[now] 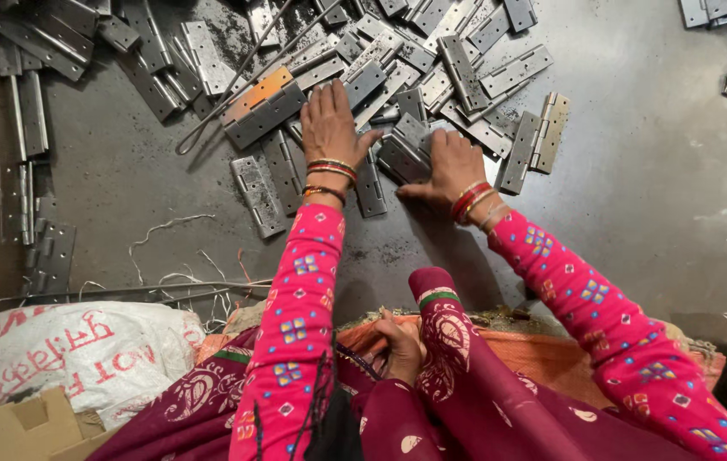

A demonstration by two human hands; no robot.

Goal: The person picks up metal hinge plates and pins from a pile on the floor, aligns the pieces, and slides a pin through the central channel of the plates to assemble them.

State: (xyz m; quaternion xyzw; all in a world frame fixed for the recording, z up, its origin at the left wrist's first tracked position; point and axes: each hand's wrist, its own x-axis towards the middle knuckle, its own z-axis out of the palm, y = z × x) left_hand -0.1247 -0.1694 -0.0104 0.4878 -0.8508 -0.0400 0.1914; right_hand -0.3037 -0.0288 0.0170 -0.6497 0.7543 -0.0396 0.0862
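White sack [82,350] lower left, red lettering

Both arms stretched forward, left hand [329,124] flat, fingers spread, palm down, right hand [449,166] curled, knuckles up

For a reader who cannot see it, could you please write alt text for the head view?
Two hands in pink patterned sleeves reach into a pile of metal hinges on a dark floor: the left hand lies flat on them, the right hand grips a hinge.
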